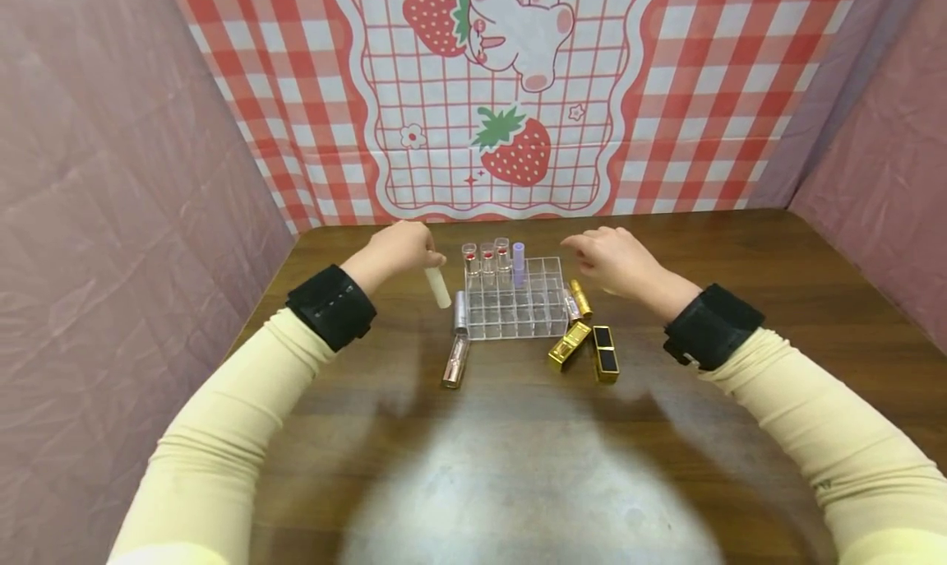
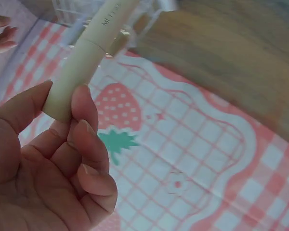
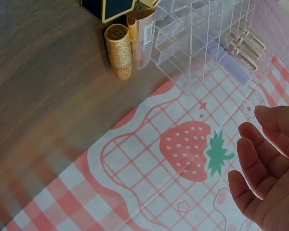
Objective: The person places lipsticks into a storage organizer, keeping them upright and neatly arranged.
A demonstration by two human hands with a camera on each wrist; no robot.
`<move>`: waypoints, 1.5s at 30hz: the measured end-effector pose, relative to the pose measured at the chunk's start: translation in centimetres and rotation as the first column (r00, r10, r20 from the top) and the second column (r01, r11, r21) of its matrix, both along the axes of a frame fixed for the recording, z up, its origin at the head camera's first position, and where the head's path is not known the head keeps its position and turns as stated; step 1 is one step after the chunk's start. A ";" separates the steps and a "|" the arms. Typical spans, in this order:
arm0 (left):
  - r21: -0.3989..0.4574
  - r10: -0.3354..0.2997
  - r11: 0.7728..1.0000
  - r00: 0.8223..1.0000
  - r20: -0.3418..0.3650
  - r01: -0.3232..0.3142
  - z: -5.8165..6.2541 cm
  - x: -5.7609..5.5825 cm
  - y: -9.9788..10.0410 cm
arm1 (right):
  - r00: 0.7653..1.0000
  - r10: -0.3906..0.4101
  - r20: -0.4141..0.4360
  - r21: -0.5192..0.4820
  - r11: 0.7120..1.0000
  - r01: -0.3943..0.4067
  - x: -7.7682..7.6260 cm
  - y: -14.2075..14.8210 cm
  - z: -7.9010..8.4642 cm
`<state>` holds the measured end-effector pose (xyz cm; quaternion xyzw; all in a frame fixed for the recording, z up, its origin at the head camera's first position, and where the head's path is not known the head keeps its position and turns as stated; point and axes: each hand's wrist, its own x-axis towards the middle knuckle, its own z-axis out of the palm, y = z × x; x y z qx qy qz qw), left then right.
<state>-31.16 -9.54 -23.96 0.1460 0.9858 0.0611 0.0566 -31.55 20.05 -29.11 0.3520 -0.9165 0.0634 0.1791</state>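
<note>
My left hand (image 1: 403, 246) pinches a cream lipstick tube (image 1: 438, 287) by one end, left of the clear organizer (image 1: 516, 328). In the left wrist view, thumb and fingers hold the tube's plain end, and lettering shows on its other half. My right hand (image 1: 612, 257) hovers to the right of the organizer, holding nothing, its fingers loosely bent. Three clear tubes with red inside (image 1: 487, 257) and a lilac tube (image 1: 519, 261) stand upright in the organizer's back row.
Left of the organizer lie a silver-lilac tube (image 1: 461, 312) and a rose-gold tube (image 1: 455, 362). To its right are a gold box-shaped lipstick (image 1: 570, 345), a black-and-gold lipstick (image 1: 605, 353), a textured gold tube (image 1: 580, 298) and a pinkish tube (image 1: 571, 303). A checked strawberry cloth (image 1: 681, 137) hangs behind.
</note>
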 end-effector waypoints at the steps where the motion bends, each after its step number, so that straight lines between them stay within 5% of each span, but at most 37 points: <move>1: 0.004 -0.013 1.000 1.000 0.000 0.013 0.3 0.0 0.5 | 1.000 -0.003 0.005 -0.001 1.000 0.003 0.1 0.1 -0.1; 9: 0.078 -0.082 0.994 0.995 0.052 0.077 1.9 -0.1 4.0 | 1.000 -0.001 0.018 -0.011 1.000 0.001 0.8 0.8 -1.2; 15: 0.096 -0.126 0.988 0.992 0.019 0.124 2.2 -0.5 6.7 | 0.999 -0.004 0.032 -0.029 1.000 0.004 1.1 1.3 -1.9; 23: 0.052 -0.187 0.980 0.980 -0.063 0.191 1.0 -2.6 10.2 | 0.999 -0.022 0.045 -0.026 0.999 0.023 1.4 2.6 -2.2; 29: 0.013 -0.176 0.984 0.981 -0.084 0.178 0.4 -4.0 11.9 | 0.998 -0.038 0.057 -0.027 0.999 0.039 1.6 3.7 -2.6; 45: -0.049 -0.171 0.985 0.980 -0.101 0.167 -0.5 -5.8 13.6 | 0.994 -0.066 0.082 -0.029 0.997 0.069 1.5 5.1 -3.4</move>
